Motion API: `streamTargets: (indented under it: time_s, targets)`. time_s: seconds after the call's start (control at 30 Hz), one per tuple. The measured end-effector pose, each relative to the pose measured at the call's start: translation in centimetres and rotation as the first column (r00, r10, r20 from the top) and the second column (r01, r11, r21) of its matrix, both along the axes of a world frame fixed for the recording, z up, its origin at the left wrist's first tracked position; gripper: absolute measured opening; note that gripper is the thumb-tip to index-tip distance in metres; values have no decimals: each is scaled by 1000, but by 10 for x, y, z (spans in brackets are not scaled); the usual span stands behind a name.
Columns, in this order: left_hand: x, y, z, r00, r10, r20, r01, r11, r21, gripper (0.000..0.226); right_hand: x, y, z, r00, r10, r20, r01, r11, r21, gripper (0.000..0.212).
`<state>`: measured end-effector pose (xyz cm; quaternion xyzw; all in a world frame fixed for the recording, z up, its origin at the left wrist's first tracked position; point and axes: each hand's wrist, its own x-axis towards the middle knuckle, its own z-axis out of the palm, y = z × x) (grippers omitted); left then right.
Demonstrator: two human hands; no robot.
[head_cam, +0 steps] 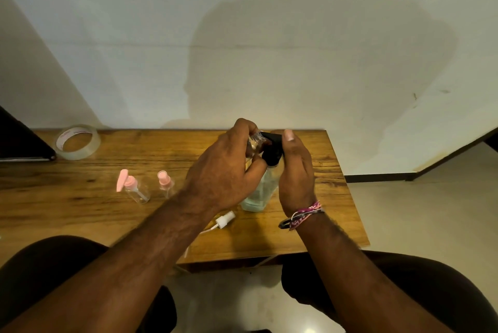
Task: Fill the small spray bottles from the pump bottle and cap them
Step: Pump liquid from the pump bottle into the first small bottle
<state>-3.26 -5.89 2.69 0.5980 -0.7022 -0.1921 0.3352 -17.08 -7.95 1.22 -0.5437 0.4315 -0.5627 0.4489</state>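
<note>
A clear pump bottle [260,192] with pale liquid and a black pump head [272,148] stands on the wooden table [80,206]. My left hand [226,171] grips a small clear uncapped bottle [256,141] and holds its mouth at the black nozzle. My right hand [293,173] is wrapped round the pump head from the right, thumb up on top. A white spray cap with its tube [225,220] lies on the table just under my left wrist. Two small clear bottles with pink tops, one a pump type [132,187] and one a spray type [165,183], lie to the left.
A roll of clear tape [78,141] sits at the table's back left, beside a dark flat object [24,141] at the left edge. The wall runs close behind the table. The table's right edge drops to a pale floor [420,211]. My knees are below the near edge.
</note>
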Motion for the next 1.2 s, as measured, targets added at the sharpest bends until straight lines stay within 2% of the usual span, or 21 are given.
streamTargets:
  time_s: [0.13,0.27,0.63,0.83,1.0,1.2]
  targets:
    - [2,-3,1,1000,9,8,-9,1000,-5,37,5,4,1,996,-87,-23,89,990,108,35]
    - [3,-1,1,1000,-24,5,24,1000,-19,36,9,2,8,994,-67,83,45,969,244,43]
    - [-1,6,2,999,-35,31,36,999,-16,36,-4,-10,18,995,89,-55,-73,969,237,57]
    - [2,3,6,1000,19,14,-20,999,30,38,-2,1,22,991,124,-46,-104,947,304,48]
    - [0,2,8,993,50,-108,-42,996,76,45,4,2,17,997,65,-41,-48,939,339,53]
    - [-1,1,7,990,104,-91,-98,993,69,34,11,-1,10,999,-39,-23,44,948,317,55]
